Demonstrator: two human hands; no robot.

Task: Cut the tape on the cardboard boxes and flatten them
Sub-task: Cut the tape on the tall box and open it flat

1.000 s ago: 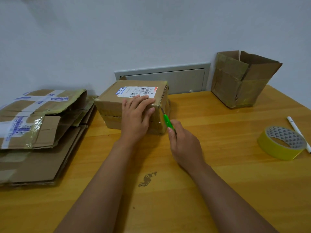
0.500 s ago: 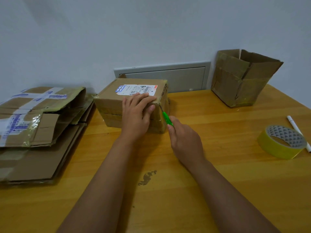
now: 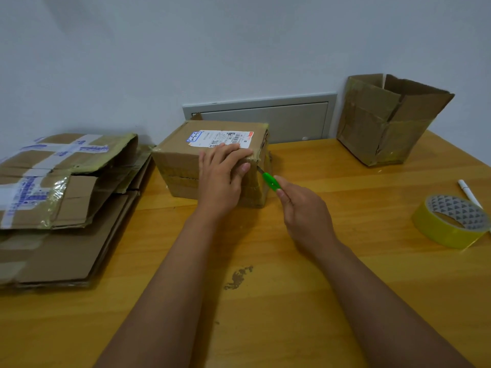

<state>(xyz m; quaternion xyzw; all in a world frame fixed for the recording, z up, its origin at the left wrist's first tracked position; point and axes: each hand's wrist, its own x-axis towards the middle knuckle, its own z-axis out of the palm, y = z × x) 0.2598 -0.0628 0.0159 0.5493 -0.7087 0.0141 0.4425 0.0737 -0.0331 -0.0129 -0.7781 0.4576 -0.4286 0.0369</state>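
A taped cardboard box (image 3: 180, 166) with a white shipping label stands on the wooden table (image 3: 265, 301) near the wall. My left hand (image 3: 221, 179) lies over its near top edge, fingers spread on the top and thumb at the right corner. My right hand (image 3: 305, 213) grips a green cutter (image 3: 269, 181), whose blade tip touches the box's near right corner just under the top edge. A second box (image 3: 390, 120), its top flaps open, stands at the back right.
A pile of flattened boxes (image 3: 58, 205) lies on the left. On the right sit a yellow tape roll (image 3: 449, 221) and a white pen (image 3: 469, 193). A grey panel (image 3: 265, 120) is set in the wall behind.
The cutter's blade has climbed the box's right corner edge toward the top. My left hand has stayed on the box.
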